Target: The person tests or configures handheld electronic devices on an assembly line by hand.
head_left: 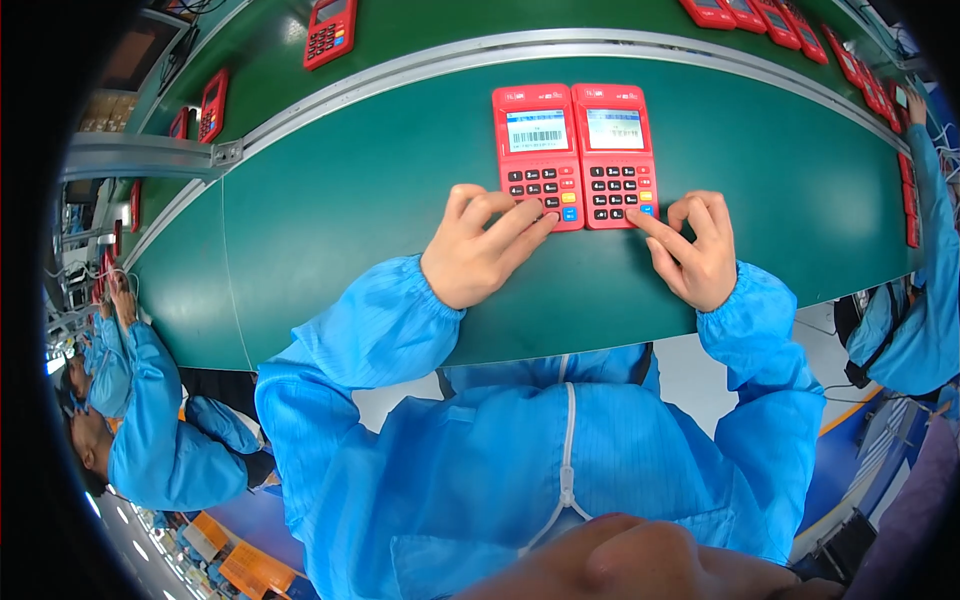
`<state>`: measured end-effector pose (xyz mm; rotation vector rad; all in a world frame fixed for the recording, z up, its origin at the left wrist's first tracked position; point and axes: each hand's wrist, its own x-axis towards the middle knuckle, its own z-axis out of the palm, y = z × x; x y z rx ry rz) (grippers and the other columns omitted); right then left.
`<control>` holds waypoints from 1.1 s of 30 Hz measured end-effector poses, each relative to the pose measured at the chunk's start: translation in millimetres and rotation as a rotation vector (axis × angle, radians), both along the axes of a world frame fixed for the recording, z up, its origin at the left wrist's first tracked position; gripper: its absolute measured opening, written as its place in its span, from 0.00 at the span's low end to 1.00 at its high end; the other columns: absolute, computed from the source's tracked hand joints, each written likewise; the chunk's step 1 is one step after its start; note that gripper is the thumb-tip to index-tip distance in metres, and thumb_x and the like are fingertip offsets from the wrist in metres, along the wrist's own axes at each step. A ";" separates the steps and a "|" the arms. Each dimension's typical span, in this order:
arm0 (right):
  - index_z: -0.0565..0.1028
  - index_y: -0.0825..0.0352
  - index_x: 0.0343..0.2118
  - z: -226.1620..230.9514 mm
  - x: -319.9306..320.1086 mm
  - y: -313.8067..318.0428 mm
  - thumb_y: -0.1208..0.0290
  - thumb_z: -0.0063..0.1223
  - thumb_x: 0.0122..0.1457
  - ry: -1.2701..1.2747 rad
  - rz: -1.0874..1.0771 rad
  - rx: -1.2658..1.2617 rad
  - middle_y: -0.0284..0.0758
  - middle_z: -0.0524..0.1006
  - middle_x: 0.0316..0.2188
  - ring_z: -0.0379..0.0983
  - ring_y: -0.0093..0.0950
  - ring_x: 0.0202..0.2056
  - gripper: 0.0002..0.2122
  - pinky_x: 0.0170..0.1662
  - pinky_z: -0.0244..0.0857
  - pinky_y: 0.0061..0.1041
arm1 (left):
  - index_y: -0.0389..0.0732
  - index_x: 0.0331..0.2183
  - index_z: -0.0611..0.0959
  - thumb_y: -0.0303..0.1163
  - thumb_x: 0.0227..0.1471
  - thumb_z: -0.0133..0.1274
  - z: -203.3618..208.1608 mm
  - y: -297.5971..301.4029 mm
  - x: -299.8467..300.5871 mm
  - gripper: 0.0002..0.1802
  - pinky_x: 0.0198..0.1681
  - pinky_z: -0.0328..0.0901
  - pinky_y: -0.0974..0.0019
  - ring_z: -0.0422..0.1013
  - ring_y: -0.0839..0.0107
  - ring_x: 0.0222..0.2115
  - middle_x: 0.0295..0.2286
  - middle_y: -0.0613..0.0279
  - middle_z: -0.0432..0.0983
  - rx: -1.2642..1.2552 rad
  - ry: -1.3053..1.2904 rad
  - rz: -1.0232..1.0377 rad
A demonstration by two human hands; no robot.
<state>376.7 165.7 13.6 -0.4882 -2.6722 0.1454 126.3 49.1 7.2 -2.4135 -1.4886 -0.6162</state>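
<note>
Two red card payment terminals lie side by side on the green table, their long edges touching. Both screens are lit and show a barcode; the keys are black, with a few red, yellow and blue ones. On the left payment terminal (538, 160), my left hand (475, 250) rests its outstretched fingertips over the lower keys and hides some of them. My right hand (700, 250) touches the bottom keys of the right payment terminal (618, 160) with its index finger, thumb apart and the other fingers bent. Neither hand grips anything.
A metal rail (400, 75) curves along the table's far side. Beyond it lie more red terminals (330, 32), with several at the far right (780, 22). A metal bar (140, 157) juts in at left. Co-workers in blue sit at left (175, 440) and right (925, 310).
</note>
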 end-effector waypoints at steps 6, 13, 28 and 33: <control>0.76 0.60 0.40 -1.1 -3.5 2.6 0.76 0.54 0.46 0.093 -0.029 -0.129 0.35 0.62 0.29 0.59 0.31 0.34 0.15 0.37 0.61 0.28 | 0.47 0.39 0.79 0.33 0.35 0.60 -7.7 -1.2 -3.9 0.23 0.40 0.58 0.61 0.62 0.63 0.38 0.40 0.63 0.67 0.032 -0.101 0.022; 0.62 0.57 0.55 2.9 -10.0 12.6 0.68 0.45 0.58 0.200 -0.187 -0.651 0.42 0.66 0.38 0.66 0.35 0.38 0.21 0.43 0.62 0.29 | 0.47 0.57 0.55 0.32 0.39 0.62 -6.4 12.1 -2.2 0.46 0.45 0.63 0.60 0.58 0.56 0.45 0.48 0.49 0.56 -0.399 -0.774 0.183; 0.55 0.61 0.56 -29.1 -168.7 115.0 0.73 0.58 0.46 0.722 -0.017 -0.668 0.49 0.67 0.42 0.68 0.39 0.43 0.33 0.45 0.63 0.31 | 0.39 0.52 0.61 0.23 0.46 0.53 -34.8 140.8 -93.7 0.30 0.47 0.62 0.69 0.63 0.68 0.45 0.47 0.54 0.61 0.057 -1.197 0.182; 0.53 0.55 0.57 -17.5 -217.5 172.4 0.67 0.55 0.50 0.424 -0.069 -0.655 0.50 0.67 0.41 0.65 0.44 0.44 0.32 0.46 0.59 0.38 | 0.44 0.52 0.63 0.33 0.45 0.55 -37.1 189.5 -172.8 0.32 0.47 0.57 0.55 0.63 0.50 0.43 0.42 0.44 0.65 0.203 -0.587 0.681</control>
